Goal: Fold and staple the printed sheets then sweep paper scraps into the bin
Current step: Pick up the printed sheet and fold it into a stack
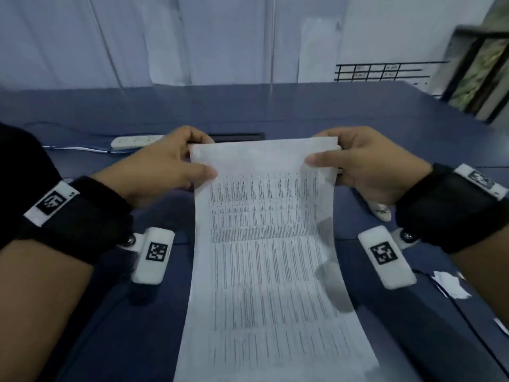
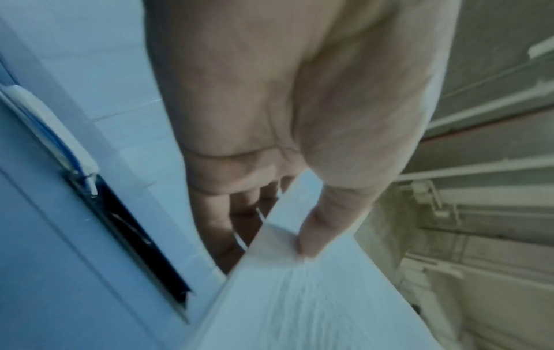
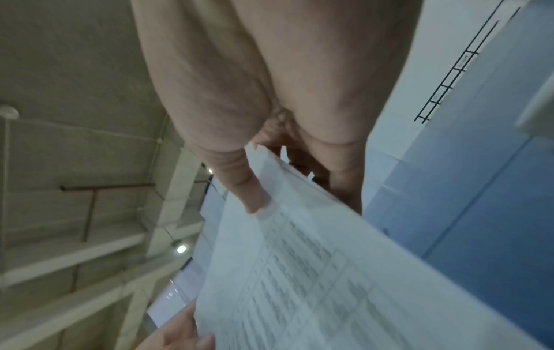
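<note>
Thin white printed paper sheets (image 1: 264,244), matt and slightly translucent, curve limply, covered in fine grey table print. The dark blue table top (image 1: 358,119) looks smooth and matt. Black fabric wrist bands (image 1: 82,216) look soft; white plastic tag blocks (image 1: 154,255) appear smooth. A torn white paper scrap (image 1: 451,283) looks matt.

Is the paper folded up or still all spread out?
Spread out. The paper hangs full length, print showing, with no crease. The left hand and right hand pinch its top corners.
</note>
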{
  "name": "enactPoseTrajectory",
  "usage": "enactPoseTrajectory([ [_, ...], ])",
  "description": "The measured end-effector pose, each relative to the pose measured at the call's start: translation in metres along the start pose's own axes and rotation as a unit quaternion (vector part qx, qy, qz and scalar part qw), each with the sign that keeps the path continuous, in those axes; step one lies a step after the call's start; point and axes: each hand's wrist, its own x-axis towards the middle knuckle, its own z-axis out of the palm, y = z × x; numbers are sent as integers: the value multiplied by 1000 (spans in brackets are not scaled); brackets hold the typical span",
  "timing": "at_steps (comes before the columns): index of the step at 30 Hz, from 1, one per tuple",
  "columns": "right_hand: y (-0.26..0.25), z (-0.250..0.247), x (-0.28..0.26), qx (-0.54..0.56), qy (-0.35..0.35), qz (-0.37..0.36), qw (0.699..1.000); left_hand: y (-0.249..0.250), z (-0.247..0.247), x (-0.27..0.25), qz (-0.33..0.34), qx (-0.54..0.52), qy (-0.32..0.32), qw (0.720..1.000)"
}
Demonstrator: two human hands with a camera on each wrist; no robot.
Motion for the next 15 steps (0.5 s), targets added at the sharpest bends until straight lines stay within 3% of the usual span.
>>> enactPoseTrajectory([
  [4,-50,8,-36,72,37,-113,990,50,-6,-46,144,-105,93,980],
  [7,-91,16,-66,80,54,-245,965,86,-7,-83,259,-97,211,938],
  [10,-111,21,-99,84,97,-336,933,108,1,-118,335,-114,246,902],
  [12,-107,25,-113,70,134,-358,921,109,11,-134,356,-107,261,891],
  [15,-75,35,-119,67,174,-278,942,94,28,-142,328,-100,283,896],
])
